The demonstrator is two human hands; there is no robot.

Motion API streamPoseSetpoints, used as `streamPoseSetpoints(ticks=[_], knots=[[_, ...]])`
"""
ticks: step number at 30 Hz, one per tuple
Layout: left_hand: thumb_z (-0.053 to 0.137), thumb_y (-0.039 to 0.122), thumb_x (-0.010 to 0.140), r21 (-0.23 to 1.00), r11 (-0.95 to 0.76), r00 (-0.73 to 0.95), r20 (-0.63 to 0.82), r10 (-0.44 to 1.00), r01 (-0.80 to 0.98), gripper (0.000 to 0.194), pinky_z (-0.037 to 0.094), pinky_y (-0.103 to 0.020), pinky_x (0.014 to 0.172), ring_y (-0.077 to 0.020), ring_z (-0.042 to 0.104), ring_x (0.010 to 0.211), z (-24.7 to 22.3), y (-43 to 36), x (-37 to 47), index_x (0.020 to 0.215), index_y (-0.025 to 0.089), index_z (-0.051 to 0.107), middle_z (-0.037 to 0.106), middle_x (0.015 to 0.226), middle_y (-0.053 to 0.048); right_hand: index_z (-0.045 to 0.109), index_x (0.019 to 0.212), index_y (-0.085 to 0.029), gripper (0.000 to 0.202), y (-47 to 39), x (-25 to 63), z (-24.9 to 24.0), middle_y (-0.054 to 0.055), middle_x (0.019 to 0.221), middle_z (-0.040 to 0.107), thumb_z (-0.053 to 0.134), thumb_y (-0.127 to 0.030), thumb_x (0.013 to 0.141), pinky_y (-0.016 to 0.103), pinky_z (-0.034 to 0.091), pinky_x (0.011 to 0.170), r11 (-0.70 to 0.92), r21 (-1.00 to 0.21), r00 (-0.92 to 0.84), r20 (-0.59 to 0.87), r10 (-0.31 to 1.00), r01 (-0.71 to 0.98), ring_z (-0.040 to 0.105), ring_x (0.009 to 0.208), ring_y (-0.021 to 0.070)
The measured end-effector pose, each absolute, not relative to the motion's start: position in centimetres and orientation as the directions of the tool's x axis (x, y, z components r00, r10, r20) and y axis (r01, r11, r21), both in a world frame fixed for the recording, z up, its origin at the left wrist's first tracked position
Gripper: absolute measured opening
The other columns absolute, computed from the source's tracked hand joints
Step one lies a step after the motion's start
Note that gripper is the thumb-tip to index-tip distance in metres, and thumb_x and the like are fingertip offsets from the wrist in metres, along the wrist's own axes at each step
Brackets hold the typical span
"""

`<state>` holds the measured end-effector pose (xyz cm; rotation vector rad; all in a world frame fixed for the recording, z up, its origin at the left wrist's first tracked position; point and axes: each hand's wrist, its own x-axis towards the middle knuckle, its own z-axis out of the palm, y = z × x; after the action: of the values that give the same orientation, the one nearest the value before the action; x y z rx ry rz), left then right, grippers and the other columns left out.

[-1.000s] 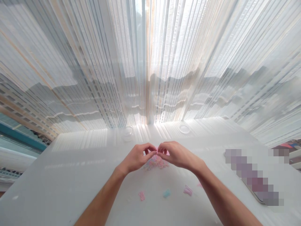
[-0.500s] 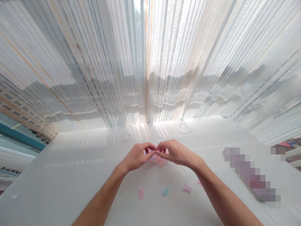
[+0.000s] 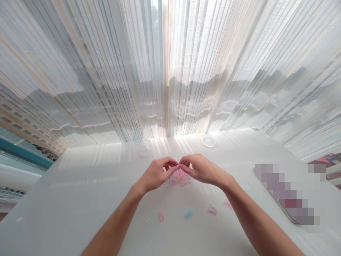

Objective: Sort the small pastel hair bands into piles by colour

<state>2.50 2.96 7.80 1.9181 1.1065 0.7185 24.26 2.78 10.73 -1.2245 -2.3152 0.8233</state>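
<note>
My left hand (image 3: 159, 172) and my right hand (image 3: 198, 168) meet over the middle of the white table, their fingertips touching or nearly so. Each is closed in a pinch between thumb and fingers; whatever lies between the tips is too small to make out. Just below and behind the fingers is a loose pile of thin pink and pastel pieces (image 3: 178, 179), partly covered by the hands. Nearer to me, in a rough row, lie a small pink bunch (image 3: 161, 216), a light blue bunch (image 3: 188, 213), a purple bunch (image 3: 212, 209) and a pink one (image 3: 227, 203) beside my right forearm.
On the right of the white table (image 3: 87, 199) lies a phone-like flat object (image 3: 286, 209), mostly blurred out. Two clear round rings or dishes, one at left (image 3: 145, 144) and one at right (image 3: 209, 142), sit near the far edge. Striped sheer curtains (image 3: 170, 71) hang behind.
Both hands have shifted very slightly up in the view, still pinched together, and more of the pink pile shows beneath them. The small bunches on the table lie as before.
</note>
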Motion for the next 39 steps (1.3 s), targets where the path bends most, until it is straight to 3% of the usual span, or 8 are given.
streamPoseSetpoints(ticks=[6, 14, 23, 36, 39], knots=[[0.067, 0.047, 0.093, 0.873, -0.270, 0.373, 0.111, 0.921, 0.407, 0.028, 0.049, -0.024, 0.056, -0.0132, 0.063, 0.063, 8.1, 2.8, 2.8, 0.095, 0.019, 0.070, 0.075, 0.082, -0.003, 0.072, 0.105, -0.020, 0.018, 2.7, 24.4, 10.6, 0.002, 0.088, 0.076, 0.062, -0.034, 0.098, 0.027, 0.053, 0.073, 0.469, -0.712, -0.564, 0.123, 0.816, 0.523, 0.070, 0.081, 0.0155], [0.066, 0.046, 0.094, 0.884, -0.275, 0.383, 0.120, 0.916, 0.379, 0.029, 0.051, -0.025, 0.058, -0.0139, 0.063, 0.066, 8.4, 2.6, 2.9, 0.096, 0.018, 0.072, 0.074, 0.083, -0.004, 0.073, 0.099, -0.021, 0.016, 2.7, 24.4, 10.8, 0.001, 0.086, 0.076, 0.063, -0.033, 0.098, 0.026, 0.052, 0.071, 0.481, -0.735, -0.536, 0.190, 0.823, 0.478, 0.070, 0.080, 0.0144], [0.065, 0.050, 0.092, 0.836, -0.292, 0.410, 0.089, 0.908, 0.464, 0.031, 0.052, -0.026, 0.060, -0.0157, 0.065, 0.071, 8.5, 2.7, 2.7, 0.098, 0.021, 0.074, 0.077, 0.093, -0.004, 0.074, 0.091, -0.021, 0.012, 3.2, 24.7, 10.5, 0.000, 0.084, 0.076, 0.064, -0.024, 0.095, 0.024, 0.051, 0.068, 0.464, -0.706, -0.520, 0.157, 0.840, 0.536, 0.070, 0.077, 0.0141], [0.062, 0.043, 0.093, 0.759, -0.332, 0.426, 0.080, 0.901, 0.560, 0.024, 0.054, -0.028, 0.071, -0.0153, 0.065, 0.072, 8.0, 2.9, 2.4, 0.099, 0.023, 0.074, 0.077, 0.093, -0.001, 0.077, 0.090, -0.021, 0.020, 3.2, 25.4, 11.3, 0.002, 0.084, 0.078, 0.059, -0.029, 0.096, 0.025, 0.049, 0.065, 0.392, -0.654, -0.497, 0.028, 0.867, 0.647, 0.070, 0.074, 0.0160], [0.061, 0.040, 0.093, 0.764, -0.338, 0.432, 0.086, 0.898, 0.550, 0.026, 0.054, -0.027, 0.068, -0.0147, 0.064, 0.071, 8.1, 2.8, 2.2, 0.110, 0.023, 0.072, 0.074, 0.090, -0.002, 0.078, 0.090, -0.022, 0.021, 3.1, 25.5, 11.5, 0.002, 0.082, 0.078, 0.059, -0.030, 0.096, 0.024, 0.048, 0.062, 0.385, -0.660, -0.502, 0.013, 0.865, 0.645, 0.070, 0.071, 0.0156]])
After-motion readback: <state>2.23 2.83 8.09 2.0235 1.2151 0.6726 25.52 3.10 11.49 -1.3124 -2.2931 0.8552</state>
